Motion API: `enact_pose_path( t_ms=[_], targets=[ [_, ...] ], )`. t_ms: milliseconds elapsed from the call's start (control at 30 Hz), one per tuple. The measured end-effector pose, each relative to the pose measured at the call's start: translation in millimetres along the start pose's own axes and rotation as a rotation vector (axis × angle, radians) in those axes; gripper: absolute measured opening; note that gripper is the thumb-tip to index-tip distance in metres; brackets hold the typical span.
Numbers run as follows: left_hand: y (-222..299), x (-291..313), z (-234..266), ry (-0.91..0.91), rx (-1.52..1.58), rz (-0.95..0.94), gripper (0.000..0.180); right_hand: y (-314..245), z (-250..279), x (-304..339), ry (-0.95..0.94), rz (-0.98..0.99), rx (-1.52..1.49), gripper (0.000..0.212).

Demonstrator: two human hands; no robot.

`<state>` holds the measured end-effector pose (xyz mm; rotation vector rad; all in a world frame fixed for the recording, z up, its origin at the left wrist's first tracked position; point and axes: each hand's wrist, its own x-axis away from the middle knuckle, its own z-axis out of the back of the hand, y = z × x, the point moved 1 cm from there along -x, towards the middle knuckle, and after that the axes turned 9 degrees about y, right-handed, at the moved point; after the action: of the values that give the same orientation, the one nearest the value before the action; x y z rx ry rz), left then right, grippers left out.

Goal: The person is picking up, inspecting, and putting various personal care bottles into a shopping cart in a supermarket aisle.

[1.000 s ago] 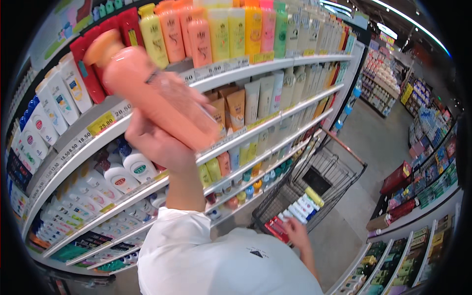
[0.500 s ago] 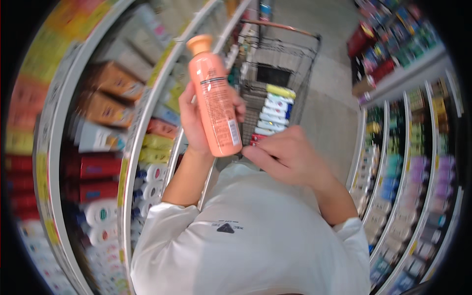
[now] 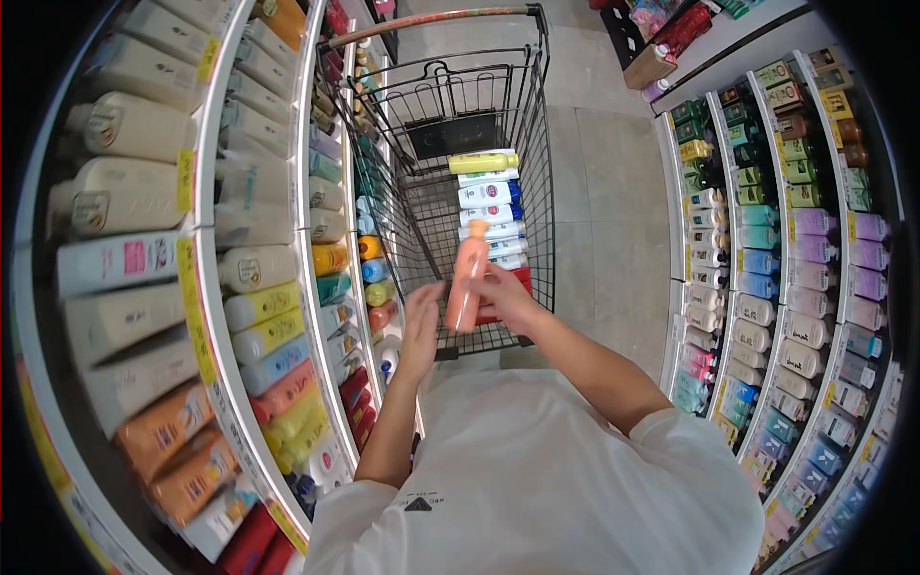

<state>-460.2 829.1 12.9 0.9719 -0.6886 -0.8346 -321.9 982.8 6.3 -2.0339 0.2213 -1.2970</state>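
Bottle (image 3: 468, 287): long, slim, coral-pink, paler orange cap (image 3: 477, 228) on. Gripped along right side, around mid-length, by right hand (image 3: 505, 295). Left edge just beside fingers of left hand (image 3: 420, 321). Cap end points forward beyond both hands, leaning slightly right; base end nearer wrists.
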Motion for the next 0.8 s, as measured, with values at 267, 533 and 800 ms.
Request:
enact_pose_path(
  t_ms=[267, 533, 800],
  targets=[
    [-84, 8, -9, 0.256, -0.49, 0.129, 0.07, 45, 60, -244, 0.409, -0.15, -0.34, 0.036],
    [-87, 14, -4, 0.114, -0.481, 0.353, 0.066, 27, 78, -345, 0.619, -0.216, -0.171, 0.04],
    [-91, 29, 7, 0.188, -0.477, 0.323, 0.065, 5, 51, -339, 0.536, -0.259, 0.371, 0.06]
  ],
)
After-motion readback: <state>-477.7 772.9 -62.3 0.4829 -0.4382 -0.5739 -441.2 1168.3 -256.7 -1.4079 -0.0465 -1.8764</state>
